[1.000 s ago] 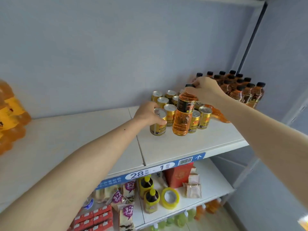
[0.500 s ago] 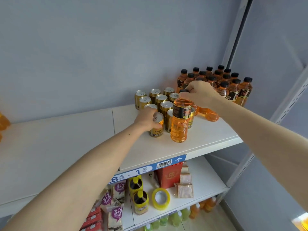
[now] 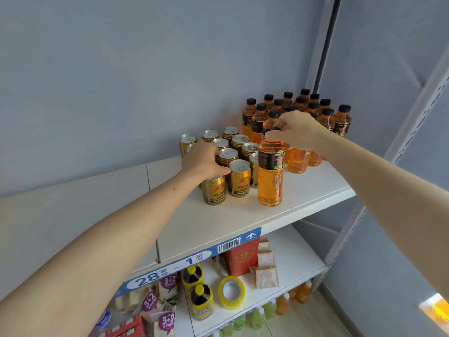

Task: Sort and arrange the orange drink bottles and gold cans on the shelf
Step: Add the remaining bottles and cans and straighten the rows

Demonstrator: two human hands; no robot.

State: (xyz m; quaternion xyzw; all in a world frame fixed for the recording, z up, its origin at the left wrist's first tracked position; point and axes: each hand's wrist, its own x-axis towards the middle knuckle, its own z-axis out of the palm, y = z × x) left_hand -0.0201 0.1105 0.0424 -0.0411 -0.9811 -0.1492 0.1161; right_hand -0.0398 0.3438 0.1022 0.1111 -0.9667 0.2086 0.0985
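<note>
Orange liquid fills the clear plastic bottle with a black label (image 3: 271,171) that stands upright near the front of the white upper shelf board (image 3: 303,198), just right of the gold cans. The person's right hand (image 3: 295,132) reaches in from the right and pinches the bottle's black cap, fingertips (image 3: 273,136) curled around it so that most of the cap is hidden. The left hand (image 3: 202,160) comes in from the lower left and rests on top of a gold drink can with a silver pull-tab lid (image 3: 215,189) at the front-left of the cluster of gold cans (image 3: 239,142); its thumb lies against the rim of the neighbouring front can (image 3: 239,177), and its fingers curl down over the covered can's top, gripping it. That can's lid is out of sight under the palm, and the can behind the hand shows only part of its side. Behind and to the right, a tight group of orange bottles with black caps (image 3: 313,110) stands at the back corner, its front bottles partly blocked by the right hand and wrist. Below the shelf edge a blue strip label with a barcode (image 3: 194,261) is readable only in part, and the packets on the lower shelf are cut off at the frame's bottom.
</note>
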